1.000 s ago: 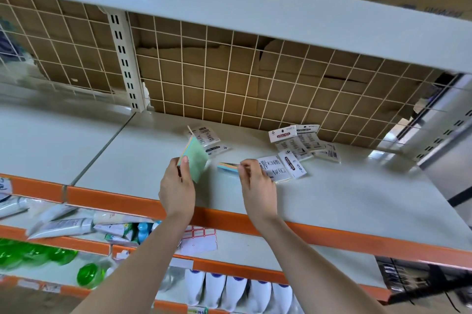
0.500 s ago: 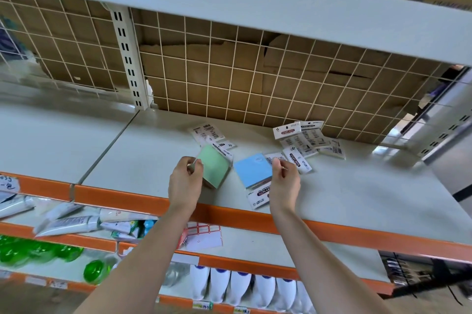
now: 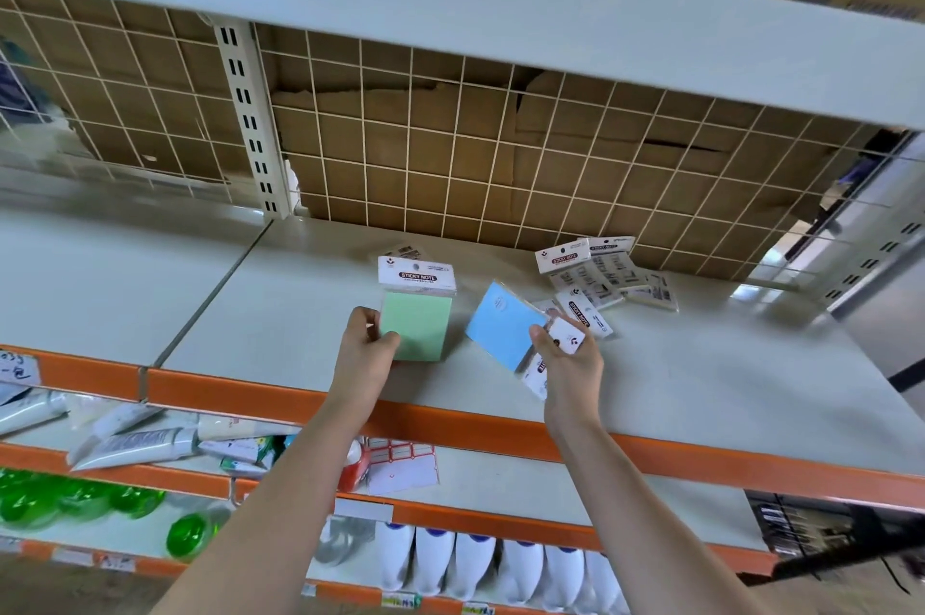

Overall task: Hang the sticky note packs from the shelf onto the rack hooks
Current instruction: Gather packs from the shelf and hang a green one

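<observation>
My left hand (image 3: pixel 364 354) grips a green sticky note pack (image 3: pixel 418 319) by its lower left edge and holds it upright, its white header card on top. My right hand (image 3: pixel 568 364) pinches a blue sticky note pack (image 3: pixel 500 326) by its white header, the pack tilted with the header pointing down to the right. Both packs are just above the grey shelf (image 3: pixel 701 379). Several more packs (image 3: pixel 608 276) lie in a loose pile at the back right of the shelf. No rack hooks are in view.
A white wire grid (image 3: pixel 450 139) backed by cardboard closes the shelf's rear. An upper shelf (image 3: pixel 500 14) overhangs. The orange front lip (image 3: pixel 450 419) runs below my hands. Lower shelves hold tubes, green bottles (image 3: pixel 75 499) and white bottles (image 3: pixel 480 564).
The green pack turned from tilted to upright, front facing me, in my left hand. My right hand lifted the blue pack off the pile and drew it nearer.
</observation>
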`<state>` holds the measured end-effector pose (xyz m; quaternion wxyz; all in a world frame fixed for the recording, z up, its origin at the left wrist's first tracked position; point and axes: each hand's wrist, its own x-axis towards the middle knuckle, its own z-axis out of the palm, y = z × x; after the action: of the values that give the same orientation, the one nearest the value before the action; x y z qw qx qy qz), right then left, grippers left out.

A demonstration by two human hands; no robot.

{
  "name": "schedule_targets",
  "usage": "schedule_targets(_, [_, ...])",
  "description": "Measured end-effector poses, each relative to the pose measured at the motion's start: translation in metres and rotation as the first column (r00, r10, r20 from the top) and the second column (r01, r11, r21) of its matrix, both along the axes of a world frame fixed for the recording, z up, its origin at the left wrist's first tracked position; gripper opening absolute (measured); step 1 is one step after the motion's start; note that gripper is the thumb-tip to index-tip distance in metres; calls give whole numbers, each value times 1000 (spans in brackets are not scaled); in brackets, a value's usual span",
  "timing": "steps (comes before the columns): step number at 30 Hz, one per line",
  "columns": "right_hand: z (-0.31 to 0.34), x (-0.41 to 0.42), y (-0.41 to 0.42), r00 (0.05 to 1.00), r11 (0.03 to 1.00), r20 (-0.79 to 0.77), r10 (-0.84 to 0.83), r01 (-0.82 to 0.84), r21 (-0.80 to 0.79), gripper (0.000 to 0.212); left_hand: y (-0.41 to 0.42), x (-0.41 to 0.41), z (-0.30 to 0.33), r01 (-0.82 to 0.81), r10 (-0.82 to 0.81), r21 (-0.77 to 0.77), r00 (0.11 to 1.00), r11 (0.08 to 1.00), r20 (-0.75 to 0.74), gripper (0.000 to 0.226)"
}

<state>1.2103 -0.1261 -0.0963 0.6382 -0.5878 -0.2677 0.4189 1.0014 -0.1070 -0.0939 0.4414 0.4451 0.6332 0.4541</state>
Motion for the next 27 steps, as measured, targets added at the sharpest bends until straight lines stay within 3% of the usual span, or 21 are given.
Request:
schedule_targets(5, [8, 21, -5, 998, 999, -47, 40, -39, 15, 16, -2, 0, -2, 65, -66, 34, 997, 997, 29, 23])
schedule_targets(11, [38, 54, -11, 955, 983, 235, 181, -181, -23, 19, 0, 5, 2, -23, 23, 81, 1000, 996, 9, 17])
schedule_targets(14, [54, 70, -17, 935, 975, 277, 221, -219, -38, 17, -6, 25, 12, -33, 29, 81, 998, 996, 54, 15])
schedule_targets(20, [78, 101, -35, 856, 929, 367, 363, -362, -75, 17, -28, 103, 45, 230, -236, 55, 947, 972, 219, 19])
schedule_targets(23, [88, 123, -51, 820, 899, 375, 433, -423, -114, 9, -40, 144, 56, 341, -318, 26, 845, 940, 430, 16])
schedule_targets(25, [92, 143, -64, 840, 907, 347, 417, -408, -102, 2, -51, 169, 61, 402, -358, 18, 793, 915, 493, 5])
schedule_targets(27, [94, 166, -78, 862, 926, 341, 375, -366, -95, 4, -63, 194, 65, 502, -445, 17, 750, 865, 490, 20])
